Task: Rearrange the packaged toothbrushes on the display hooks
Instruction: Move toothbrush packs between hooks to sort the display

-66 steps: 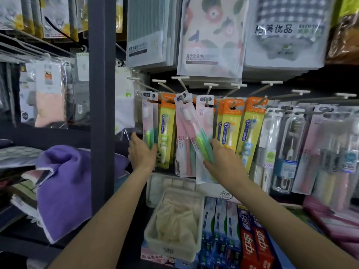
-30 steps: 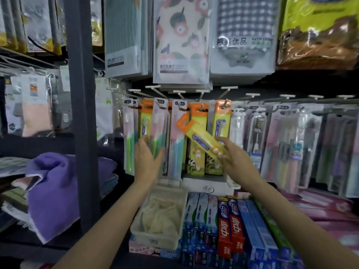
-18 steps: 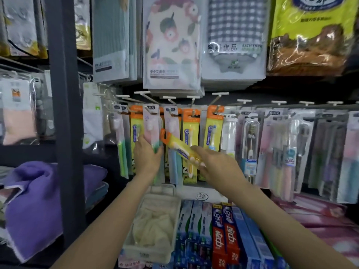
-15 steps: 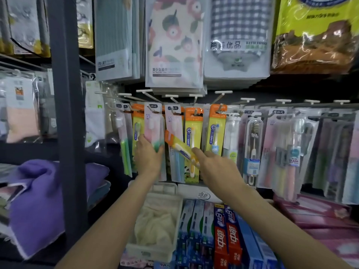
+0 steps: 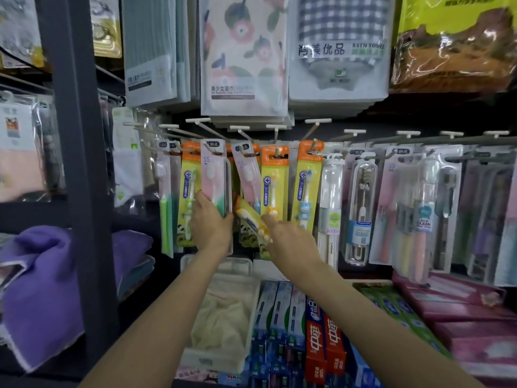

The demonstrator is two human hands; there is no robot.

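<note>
A yellow toothbrush pack [image 5: 253,219] sits tilted in the middle of the hook row, its top pointing to about 10 o'clock. The right hand [image 5: 291,242] grips its bottom end. At 9 o'clock from it, the left hand [image 5: 211,222] holds a pink toothbrush pack [image 5: 214,175] that hangs on a hook [image 5: 200,121]. At 6 o'clock below, toothpaste boxes [image 5: 319,337] lie beside a white bin [image 5: 223,317].

Two bare forearms in view, no sleeves visible. Left hand [image 5: 211,228] and right hand [image 5: 291,240]: no rings, watch, bracelets or gloves. Nails short, unpainted where visible.
</note>
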